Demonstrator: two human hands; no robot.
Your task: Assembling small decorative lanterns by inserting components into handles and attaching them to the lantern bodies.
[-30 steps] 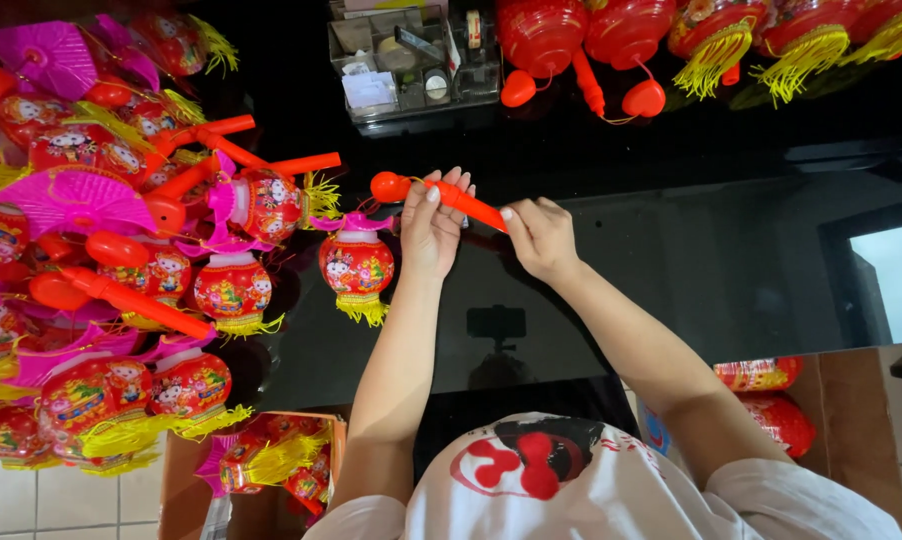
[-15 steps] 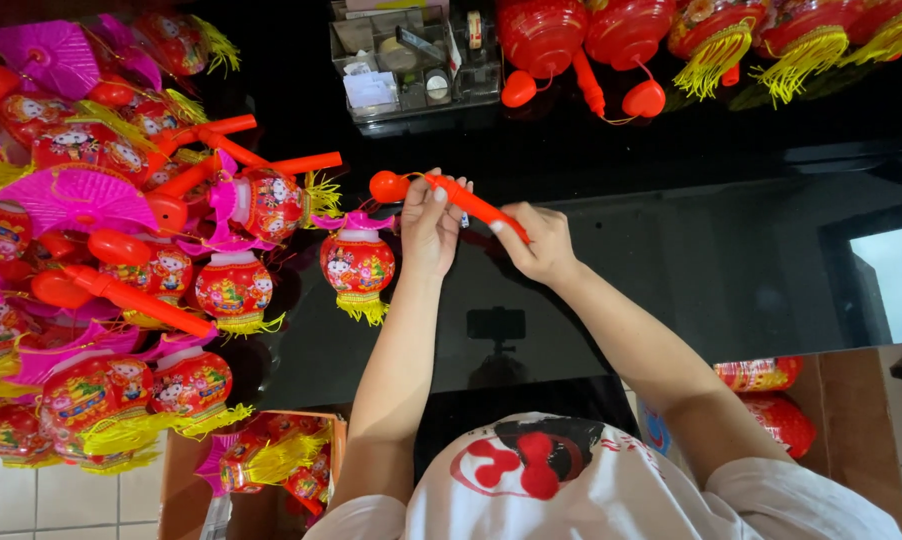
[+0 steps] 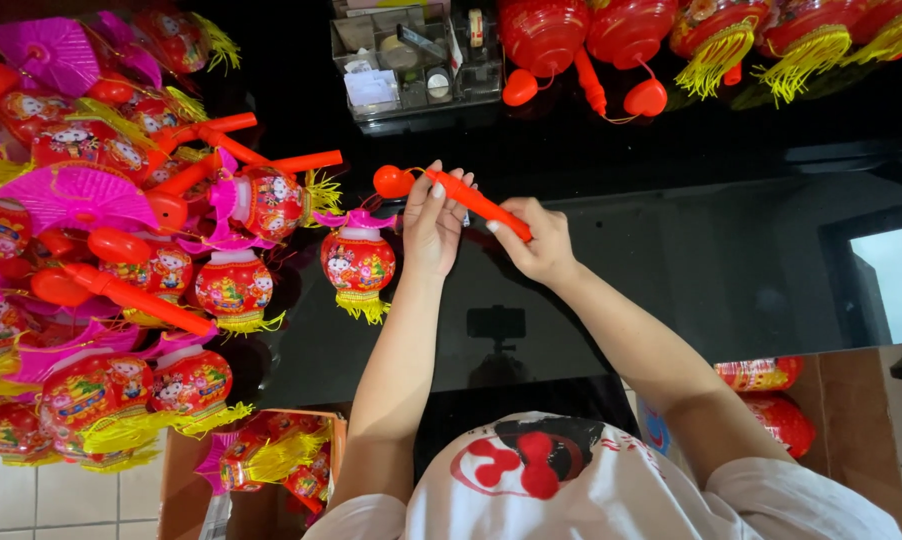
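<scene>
Both hands hold a red plastic lantern stick point(image 3: 479, 203) above a glossy black table point(image 3: 691, 260). My left hand point(image 3: 434, 228) pinches the stick near its heart-shaped red end point(image 3: 393, 181), fingers raised. My right hand point(image 3: 539, 245) grips the other end. Just left of my left hand, a small red lantern point(image 3: 358, 262) with cartoon figures, a pink top and a yellow tassel lies on the table. A thin cord runs from the heart end towards it; I cannot tell if they are joined.
A big heap of similar red lanterns, pink fans and red sticks point(image 3: 111, 240) fills the left side. A clear organiser box point(image 3: 411, 60) stands at the far edge, with larger red lanterns point(image 3: 671, 35) to its right. Cardboard boxes with lanterns sit at lower left point(image 3: 261, 460) and lower right point(image 3: 771, 400).
The stick has tilted a little, its right end lower in my right hand. My left fingers have shifted on it. The lantern stays put.
</scene>
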